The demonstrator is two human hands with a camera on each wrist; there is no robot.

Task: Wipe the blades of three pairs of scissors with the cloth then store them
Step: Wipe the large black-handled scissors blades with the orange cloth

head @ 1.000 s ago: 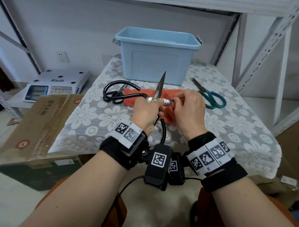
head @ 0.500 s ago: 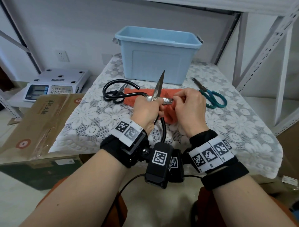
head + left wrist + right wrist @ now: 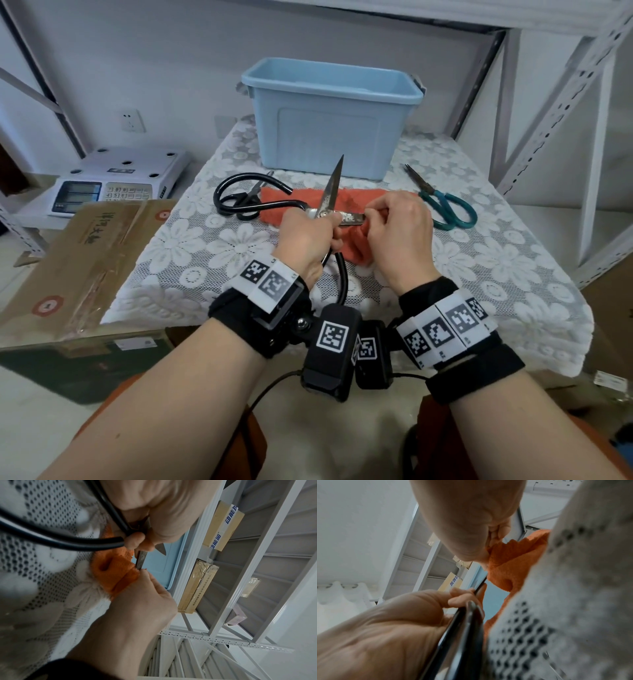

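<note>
Left hand (image 3: 305, 236) grips big scissors (image 3: 330, 192) — right hand (image 3: 399, 236) seemingly pinches cloth (image 3: 356, 202) round blade

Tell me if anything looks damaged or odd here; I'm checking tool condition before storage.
The large black-handled scissors, gripped by the left hand, have dull, mottled blades that look tarnished or rusty. The right hand pinches the orange cloth on one blade. Nothing else stands out.
</note>
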